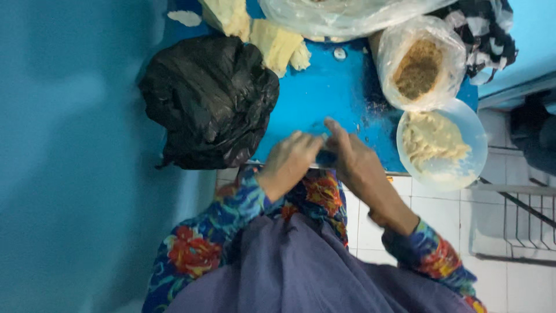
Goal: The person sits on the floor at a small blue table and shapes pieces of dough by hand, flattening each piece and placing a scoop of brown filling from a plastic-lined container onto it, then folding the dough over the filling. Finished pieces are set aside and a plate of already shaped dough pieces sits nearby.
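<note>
Both hands meet at the near edge of the blue table [341, 93]. The left hand [289, 162] is curled, its fingers pressed against the right hand [353, 159], which is also curled, thumb raised. Whatever sits between them is hidden and blurred, so I cannot tell what they hold. Left of the hands bulges a black plastic bag [211, 101]. To the right, a clear bowl [449, 168] of pale dough, and beyond it a clear bag of brown crumbs [418, 66].
</note>
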`<state>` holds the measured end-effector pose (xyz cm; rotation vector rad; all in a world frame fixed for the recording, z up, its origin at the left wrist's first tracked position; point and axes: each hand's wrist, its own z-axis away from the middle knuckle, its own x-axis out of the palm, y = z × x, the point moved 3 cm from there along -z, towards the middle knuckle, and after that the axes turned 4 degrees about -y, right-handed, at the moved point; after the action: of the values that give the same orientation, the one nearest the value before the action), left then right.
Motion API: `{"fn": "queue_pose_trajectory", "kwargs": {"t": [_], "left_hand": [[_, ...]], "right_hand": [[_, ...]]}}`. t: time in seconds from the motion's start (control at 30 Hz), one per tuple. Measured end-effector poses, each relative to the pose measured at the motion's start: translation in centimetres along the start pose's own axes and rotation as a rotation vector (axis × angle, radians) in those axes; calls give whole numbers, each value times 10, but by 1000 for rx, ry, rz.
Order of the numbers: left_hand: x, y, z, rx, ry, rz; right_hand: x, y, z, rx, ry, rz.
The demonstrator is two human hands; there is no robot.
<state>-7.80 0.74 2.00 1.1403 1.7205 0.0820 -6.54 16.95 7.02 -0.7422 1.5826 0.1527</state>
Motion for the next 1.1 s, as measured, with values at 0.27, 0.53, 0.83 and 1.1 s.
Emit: {"fn": "queue_pose_trajectory", "kwargs": {"t": [0.27, 0.53, 0.83, 1.1], "left_hand": [[-1, 3, -1, 85, -54, -208], [-9, 35, 11, 27, -137, -630], [-10, 3, -20, -195, -28, -380], [-56, -71, -92, -358, 231, -527]], "right_hand": [[3, 5, 4, -60, 69, 36], [6, -15, 12, -71, 89, 267], [2, -1, -17, -73, -30, 221], [-96, 1, -88, -94, 420, 317]]}}
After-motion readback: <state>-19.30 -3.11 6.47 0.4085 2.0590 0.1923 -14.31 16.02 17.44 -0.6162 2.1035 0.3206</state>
